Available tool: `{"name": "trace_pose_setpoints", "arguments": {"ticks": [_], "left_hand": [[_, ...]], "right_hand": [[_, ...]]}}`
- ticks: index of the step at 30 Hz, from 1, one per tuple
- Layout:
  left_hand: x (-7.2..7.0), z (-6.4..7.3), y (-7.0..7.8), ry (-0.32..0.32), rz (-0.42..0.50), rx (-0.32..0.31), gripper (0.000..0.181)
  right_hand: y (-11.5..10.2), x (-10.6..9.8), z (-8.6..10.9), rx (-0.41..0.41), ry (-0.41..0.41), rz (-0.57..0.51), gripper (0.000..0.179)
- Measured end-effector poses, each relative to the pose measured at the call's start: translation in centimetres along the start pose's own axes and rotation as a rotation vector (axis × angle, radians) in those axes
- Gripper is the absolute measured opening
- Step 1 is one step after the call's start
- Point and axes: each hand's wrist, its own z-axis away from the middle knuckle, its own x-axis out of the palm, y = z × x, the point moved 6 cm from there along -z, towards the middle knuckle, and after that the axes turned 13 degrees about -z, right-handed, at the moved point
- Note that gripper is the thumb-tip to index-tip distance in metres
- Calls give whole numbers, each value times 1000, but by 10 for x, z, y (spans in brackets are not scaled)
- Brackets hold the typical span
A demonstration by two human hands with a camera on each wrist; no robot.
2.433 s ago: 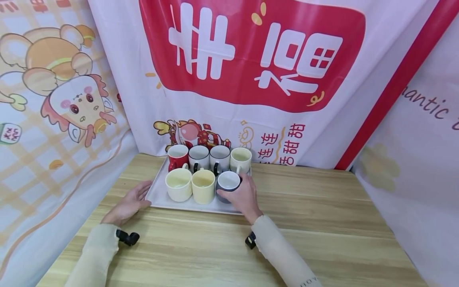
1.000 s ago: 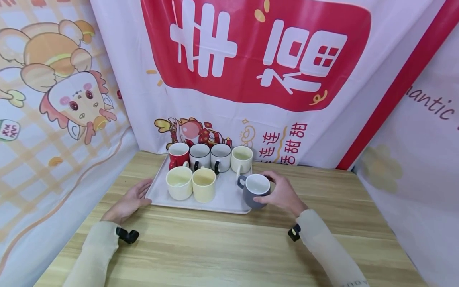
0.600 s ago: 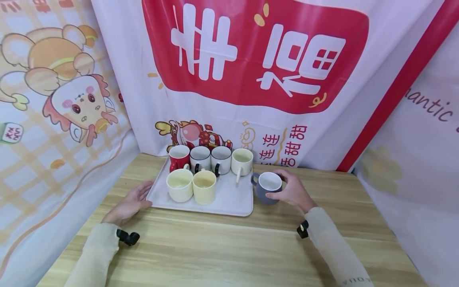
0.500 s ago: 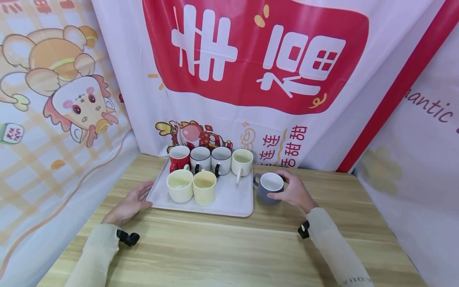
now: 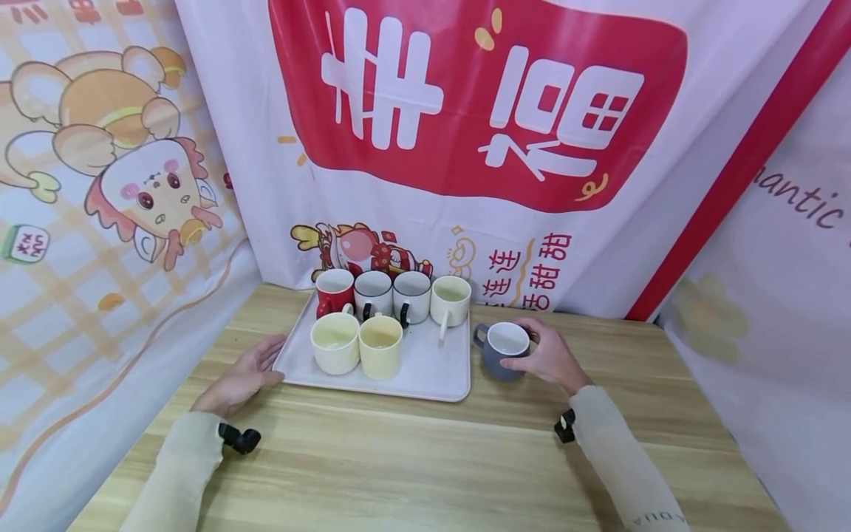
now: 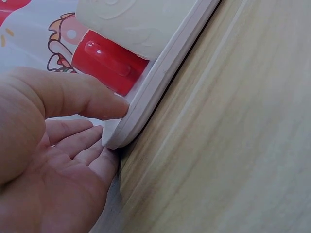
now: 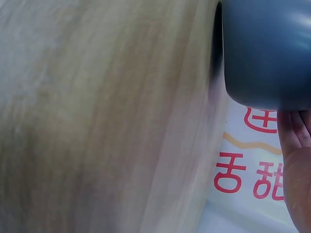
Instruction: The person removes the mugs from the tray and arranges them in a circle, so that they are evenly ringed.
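A grey mug [image 5: 503, 360] with a white inside is upright just right of the tray, its handle pointing left. My right hand [image 5: 548, 357] grips it from the right, thumb in front and fingers behind. In the right wrist view, the mug's base [image 7: 262, 92] is at or very near the tabletop. My left hand [image 5: 246, 373] touches the white tray [image 5: 425, 369] at its front left corner with fingers extended. In the left wrist view its thumb [image 6: 104, 99] presses the rim. Two cream-yellow mugs, the left one [image 5: 335, 346] and the right one [image 5: 380, 351], stand in the tray's front row.
Along the tray's back row are a red mug [image 5: 335, 294], two white mugs [image 5: 373, 292] with black handles, and a cream mug [image 5: 450, 299]. A printed cloth [image 5: 479, 170] hangs behind the wooden table [image 5: 399, 465]. More cloth covers both sides.
My right hand has carried the grey mug from the tray's front right rightward over the rim to the table beside it. My left hand has stayed at the tray's corner.
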Motion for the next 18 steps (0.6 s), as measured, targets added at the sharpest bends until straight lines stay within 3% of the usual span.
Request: {"name": "trace_pose_setpoints", "arguments": {"ticks": [6,11,18], "left_hand": [[0,0,-2,-1,3,-8,93],[0,0,-1,-3,10,9,94],[0,-2,1,-3,16,6,94]], "right_hand": [[-8,2,3,31,-22,0,76],[12,-3,0,-12,-34,18,78],[5,-12,0,58,-77,55,91]]}}
